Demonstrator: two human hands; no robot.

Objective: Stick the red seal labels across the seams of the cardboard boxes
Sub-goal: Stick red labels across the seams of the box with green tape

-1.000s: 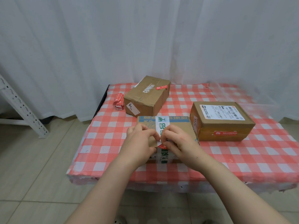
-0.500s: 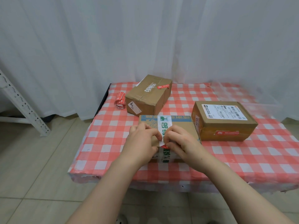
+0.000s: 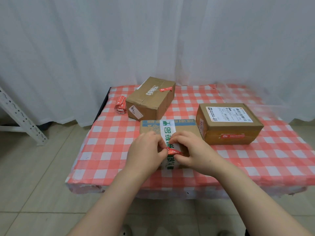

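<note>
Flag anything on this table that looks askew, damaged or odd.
The red seal label pinched between the left hand and right hand over the taped box looks crumpled, not flat. The checked tablecloth is ragged along its front edge. The back box sits skewed to the others.

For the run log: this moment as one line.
left hand, right hand: pinch red seal label | over: near box | far box, right box: labelled

A makeshift parcel-packing corner: white curtain, tiled floor, metal shelf frame, checked-cloth counter carrying cardboard boxes.
</note>
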